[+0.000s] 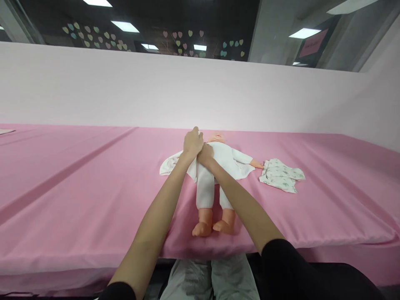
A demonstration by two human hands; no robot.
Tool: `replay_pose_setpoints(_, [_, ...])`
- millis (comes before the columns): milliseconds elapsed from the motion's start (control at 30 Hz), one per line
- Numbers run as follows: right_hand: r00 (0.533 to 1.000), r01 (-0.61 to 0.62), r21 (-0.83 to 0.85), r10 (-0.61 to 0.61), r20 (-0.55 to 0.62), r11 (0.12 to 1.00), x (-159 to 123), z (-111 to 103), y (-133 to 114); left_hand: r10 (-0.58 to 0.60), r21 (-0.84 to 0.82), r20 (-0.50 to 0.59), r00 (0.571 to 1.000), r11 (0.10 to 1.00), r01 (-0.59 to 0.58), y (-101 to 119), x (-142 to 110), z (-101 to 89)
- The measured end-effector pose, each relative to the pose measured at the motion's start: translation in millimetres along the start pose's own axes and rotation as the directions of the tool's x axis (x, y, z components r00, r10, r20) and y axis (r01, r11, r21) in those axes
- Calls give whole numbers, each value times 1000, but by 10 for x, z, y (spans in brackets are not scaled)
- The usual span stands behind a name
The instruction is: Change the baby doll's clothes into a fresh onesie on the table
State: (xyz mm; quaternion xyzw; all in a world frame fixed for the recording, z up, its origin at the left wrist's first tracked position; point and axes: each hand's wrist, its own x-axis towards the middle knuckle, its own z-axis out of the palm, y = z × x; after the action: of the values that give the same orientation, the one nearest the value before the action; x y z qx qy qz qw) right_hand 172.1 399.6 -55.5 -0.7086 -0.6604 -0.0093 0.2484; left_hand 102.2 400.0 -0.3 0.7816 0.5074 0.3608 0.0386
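A baby doll lies on its back on the pink-covered table, feet toward me, in white trousers and a white top. My left hand is closed on the garment's fabric at the doll's left shoulder, by its head. Just beside it, my right hand is closed on the white fabric over the doll's chest. The two hands touch each other. The doll's far arm sticks out to the right with its bare hand showing.
A small folded printed baby garment lies on the table right of the doll. A pale pink partition wall stands behind the table. My knees show below the table's front edge.
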Motion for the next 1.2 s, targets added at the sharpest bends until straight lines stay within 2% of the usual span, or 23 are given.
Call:
replay_pose_setpoints(100, [991, -86, -69, 78, -113, 994, -287, -166, 300, -62, -54, -15, 998, 997, 62, -95, 23, -37])
replay_pose_setpoints(167, [950, -250, 39, 253, -181, 967, -502, -244, 513, -113, -80, -24, 993, 991, 111, -113, 16, -52])
replay_pose_setpoints(233, [899, -388, 209, 419, -130, 898, -680, -296, 693, -151, -92, -49, 987, 985, 146, -108, 4, -56])
replay_pose_setpoints(300, [867, -453, 378, 498, -26, 807, -792, -324, 817, -165, -116, -67, 984, 981, 157, -100, 2, -42])
replay_pose_setpoints(400, [865, -449, 574, 494, 88, 685, -836, -325, 913, -172, -223, -31, 985, 962, 161, -108, 27, 33])
replay_pose_setpoints(533, [869, -402, 767, 473, 147, 500, -796, -284, 948, -190, -383, 61, 980, 902, 199, -127, 51, 240])
replay_pose_setpoints(633, [863, -372, 857, 474, 177, 357, -790, -267, 908, -173, -423, 68, 982, 887, 186, -132, 23, 426])
replay_pose_setpoints(700, [866, -351, 884, 467, 181, 308, -801, -266, 842, -159, -473, 63, 985, 864, 170, -139, 4, 531])
replay_pose_setpoints(833, [869, -344, 896, 457, 191, 280, -808, -252, 670, -146, -539, 50, 988, 829, 150, -117, 3, 613])
replay_pose_setpoints(900, [865, -354, 899, 456, 209, 259, -798, -230, 608, -100, -496, 34, 994, 862, 104, -39, -10, 576])
replay_pose_setpoints(967, [861, -356, 907, 457, 225, 225, -787, -206, 579, -18, -386, 42, 999, 922, 33, 94, -64, 502])
replay_pose_setpoints(1067, [858, -358, 914, 454, 241, 191, -784, -187, 579, 131, -84, 167, 977, 989, -118, 323, -210, 368])
replay_pose_setpoints(1133, [866, -354, 915, 437, 243, 193, -789, -191, 587, 177, 118, 284, 942, 969, -218, 434, -305, 289])
replay_pose_setpoints(1200, [876, -340, 921, 420, 237, 191, -796, -196, 594, 168, 254, 320, 932, 933, -255, 486, -360, 224])
